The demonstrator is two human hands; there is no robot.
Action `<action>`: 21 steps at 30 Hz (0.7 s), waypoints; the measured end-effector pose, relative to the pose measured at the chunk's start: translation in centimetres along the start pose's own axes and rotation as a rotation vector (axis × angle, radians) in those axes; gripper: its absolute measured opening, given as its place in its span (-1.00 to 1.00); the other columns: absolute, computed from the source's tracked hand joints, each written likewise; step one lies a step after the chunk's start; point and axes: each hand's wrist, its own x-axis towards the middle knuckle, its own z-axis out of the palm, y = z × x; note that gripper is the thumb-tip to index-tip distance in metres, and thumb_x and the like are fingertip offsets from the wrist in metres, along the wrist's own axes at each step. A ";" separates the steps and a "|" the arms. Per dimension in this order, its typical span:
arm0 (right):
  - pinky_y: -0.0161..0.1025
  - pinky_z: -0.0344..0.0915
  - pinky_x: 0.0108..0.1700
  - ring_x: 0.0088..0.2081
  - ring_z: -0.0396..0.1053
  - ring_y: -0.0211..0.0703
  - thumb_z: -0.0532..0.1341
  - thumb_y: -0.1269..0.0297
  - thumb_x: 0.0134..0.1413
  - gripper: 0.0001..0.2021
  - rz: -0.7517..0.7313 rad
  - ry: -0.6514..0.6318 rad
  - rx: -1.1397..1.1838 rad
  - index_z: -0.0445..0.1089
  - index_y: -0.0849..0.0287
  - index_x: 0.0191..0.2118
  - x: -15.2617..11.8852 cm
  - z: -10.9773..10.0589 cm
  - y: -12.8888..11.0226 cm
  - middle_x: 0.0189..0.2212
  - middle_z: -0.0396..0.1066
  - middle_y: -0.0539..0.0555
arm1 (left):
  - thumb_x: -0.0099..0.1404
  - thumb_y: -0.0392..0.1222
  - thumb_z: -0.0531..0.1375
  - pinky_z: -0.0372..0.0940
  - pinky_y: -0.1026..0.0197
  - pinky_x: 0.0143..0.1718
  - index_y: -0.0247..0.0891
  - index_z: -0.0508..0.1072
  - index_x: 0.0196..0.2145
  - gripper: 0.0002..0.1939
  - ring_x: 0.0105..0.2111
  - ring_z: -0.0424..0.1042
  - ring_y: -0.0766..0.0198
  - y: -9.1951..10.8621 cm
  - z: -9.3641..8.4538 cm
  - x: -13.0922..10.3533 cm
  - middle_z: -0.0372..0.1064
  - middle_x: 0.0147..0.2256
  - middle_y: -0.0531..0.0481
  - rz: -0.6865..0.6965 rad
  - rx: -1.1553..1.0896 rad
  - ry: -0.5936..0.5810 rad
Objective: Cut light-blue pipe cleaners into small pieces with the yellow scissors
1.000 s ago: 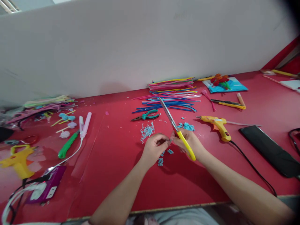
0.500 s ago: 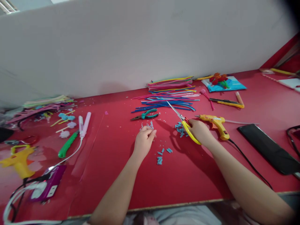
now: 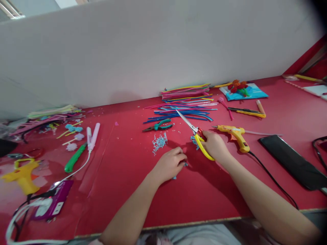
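My right hand (image 3: 214, 145) is closed on the yellow-handled scissors (image 3: 201, 146), whose blades point up and left toward the blue strips. Under and beside the scissors lies a pile of blue pieces (image 3: 194, 142), partly covered. My left hand (image 3: 171, 163) rests low over the red table, fingers curled down over small blue pieces (image 3: 186, 164) that show at its fingertips; whether it grips any is hidden. Beyond my left hand is a heap of tiny light-blue bits (image 3: 159, 142).
Teal pliers (image 3: 158, 126) lie behind the bits, with coloured pipe cleaners (image 3: 184, 110) farther back. A yellow glue gun (image 3: 233, 132) and black phone (image 3: 293, 161) are at right. At left lie a green-handled tool (image 3: 75, 158), pink iron (image 3: 94, 136) and another glue gun (image 3: 22, 175).
My left hand has moved right and nearer to me, from the light-blue bits to the small blue pieces. My right hand and the scissors have shifted slightly left.
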 end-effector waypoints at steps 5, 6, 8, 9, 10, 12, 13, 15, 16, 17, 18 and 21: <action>-0.37 -0.13 -0.58 -0.63 0.03 -0.33 0.05 0.16 -0.15 -0.82 -0.039 0.008 0.084 0.22 0.18 -0.50 -0.3 0.0 -0.3 -0.67 0.19 -0.03 | 0.13 -0.35 0.03 0.15 0.25 -0.24 -0.24 0.38 -0.39 -0.84 -0.29 0.26 0.27 0.1 0.0 0.1 0.24 -0.36 -0.03 0.015 0.050 -0.037; -0.38 -0.13 -0.58 -0.63 0.01 -0.34 0.05 0.17 -0.15 -0.82 -0.042 0.011 0.099 0.22 0.18 -0.50 -0.4 0.0 -0.4 -0.67 0.17 -0.04 | 0.12 -0.35 0.03 0.15 0.25 -0.25 -0.25 0.38 -0.41 -0.86 -0.30 0.27 0.27 0.2 0.0 0.1 0.25 -0.37 -0.03 0.003 0.035 -0.034; -0.38 -0.13 -0.58 -0.63 -0.02 -0.35 0.06 0.18 -0.16 -0.83 -0.044 0.005 0.147 0.21 0.18 -0.53 -0.5 -0.2 -0.6 -0.69 0.12 -0.06 | 0.09 -0.35 0.05 0.15 0.27 -0.30 -0.25 0.38 -0.43 -0.88 -0.35 0.27 0.29 0.3 -0.2 0.1 0.26 -0.39 -0.02 -0.045 -0.037 -0.003; -0.38 -0.13 -0.58 -0.63 -0.02 -0.35 0.07 0.18 -0.16 -0.83 -0.047 -0.010 0.188 0.20 0.19 -0.54 -0.5 -0.3 -0.8 -0.70 0.11 -0.07 | 0.08 -0.35 0.06 0.15 0.28 -0.34 -0.25 0.38 -0.44 -0.89 -0.38 0.27 0.30 0.3 -0.3 0.2 0.26 -0.40 -0.01 -0.080 -0.092 0.027; -0.39 -0.11 -0.58 -0.63 -0.01 -0.35 0.07 0.18 -0.17 -0.82 -0.052 -0.042 0.241 0.20 0.19 -0.56 -0.6 -0.3 -1.0 -0.70 0.10 -0.08 | 0.06 -0.34 0.07 0.15 0.29 -0.38 -0.25 0.38 -0.45 -0.89 -0.42 0.27 0.32 0.3 -0.3 0.2 0.27 -0.41 0.00 -0.122 -0.154 0.065; -0.40 -0.09 -0.59 -0.62 0.01 -0.36 0.08 0.17 -0.17 -0.81 -0.077 -0.152 0.367 0.21 0.20 -0.57 -0.9 -0.3 -1.5 -0.69 0.10 -0.08 | 0.05 -0.32 0.08 0.14 0.31 -0.46 -0.26 0.38 -0.47 -0.91 -0.50 0.24 0.36 0.2 -0.5 0.2 0.27 -0.46 0.03 -0.202 -0.290 0.135; -0.41 -0.08 -0.59 -0.62 0.02 -0.37 0.08 0.16 -0.17 -0.80 -0.096 -0.219 0.429 0.22 0.21 -0.57 -1.1 -0.1 -1.7 -0.67 0.12 -0.08 | 0.06 -0.31 0.08 0.13 0.32 -0.49 -0.27 0.38 -0.48 -0.91 -0.53 0.23 0.37 0.1 -0.5 0.2 0.27 -0.49 0.04 -0.233 -0.363 0.155; -0.42 -0.09 -0.61 -0.62 0.02 -0.39 0.09 0.16 -0.18 -0.79 -0.129 -0.327 0.517 0.23 0.22 -0.56 -1.4 0.3 -2.2 -0.66 0.12 -0.09 | 0.07 -0.27 0.08 0.13 0.33 -0.51 -0.28 0.38 -0.48 -0.91 -0.55 0.24 0.37 -0.2 -0.6 0.2 0.28 -0.53 0.04 -0.267 -0.496 0.166; -0.42 -0.09 -0.61 -0.62 0.00 -0.40 0.10 0.16 -0.19 -0.80 -0.138 -0.358 0.544 0.23 0.22 -0.56 -1.5 0.6 -2.4 -0.66 0.11 -0.10 | 0.08 -0.25 0.08 0.14 0.33 -0.51 -0.29 0.39 -0.47 -0.90 -0.55 0.26 0.36 -0.3 -0.6 0.2 0.29 -0.53 0.03 -0.275 -0.548 0.168; -0.43 -0.09 -0.61 -0.62 -0.01 -0.41 0.11 0.17 -0.20 -0.80 -0.139 -0.377 0.562 0.22 0.23 -0.57 -1.7 0.9 -2.6 -0.67 0.08 -0.11 | 0.09 -0.23 0.09 0.16 0.32 -0.50 -0.30 0.40 -0.46 -0.88 -0.53 0.27 0.35 -0.4 -0.6 0.2 0.31 -0.53 0.01 -0.280 -0.584 0.171; -0.43 -0.10 -0.61 -0.62 -0.03 -0.42 0.11 0.17 -0.21 -0.80 -0.135 -0.392 0.573 0.21 0.23 -0.57 -1.8 1.1 -2.7 -0.68 0.05 -0.12 | 0.09 -0.21 0.09 0.17 0.32 -0.49 -0.30 0.40 -0.46 -0.87 -0.52 0.28 0.33 -0.5 -0.6 0.2 0.32 -0.51 0.00 -0.286 -0.603 0.177; -0.44 -0.12 -0.62 -0.62 -0.08 -0.43 0.11 0.20 -0.22 -0.81 -0.116 -0.410 0.587 0.18 0.22 -0.60 -1.9 1.7 -2.9 -0.69 -0.02 -0.14 | 0.09 -0.19 0.09 0.18 0.31 -0.46 -0.29 0.42 -0.44 -0.85 -0.48 0.30 0.32 -0.6 -0.6 0.1 0.34 -0.48 -0.02 -0.292 -0.590 0.162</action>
